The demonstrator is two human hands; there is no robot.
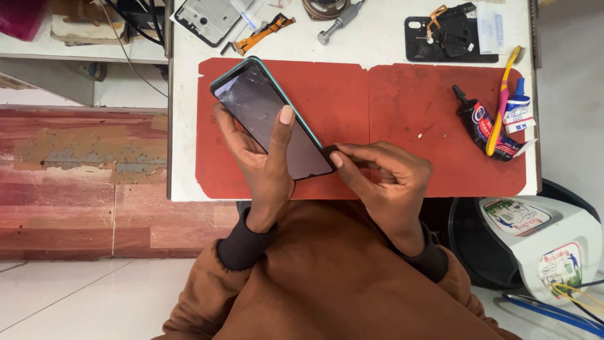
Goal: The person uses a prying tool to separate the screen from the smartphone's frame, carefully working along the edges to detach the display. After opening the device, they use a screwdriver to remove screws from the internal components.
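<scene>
Seen from above, a person in a brown sweater sits at a white workbench (189,126) covered by a red work mat (390,94). The left hand (258,157) is wrapped around a smartphone (270,119) with a teal rim and a cracked dark screen, holding it tilted above the mat, thumb lying across the glass. The right hand (384,179) is pinched shut on a small thin dark tool (328,151), its tip set against the phone's lower corner, at the seam between screen and frame.

On the mat to the right lie a black tube of adhesive (481,123), a yellow and pink toothbrush (503,94) resting across it, and a small blue-capped bottle (517,110). Along the bench's far edge are a bare phone frame (207,19), an orange flex cable (264,33), a metal screwdriver (338,22) and a black back cover (450,38) with loose parts on it.

The glass is already cracked, so too much force at the corner would likely splinter it further or send a shard into the thumb. A slip of the tool could jab the left palm. Held in the air, the phone could also twist free and drop onto the bench.
</scene>
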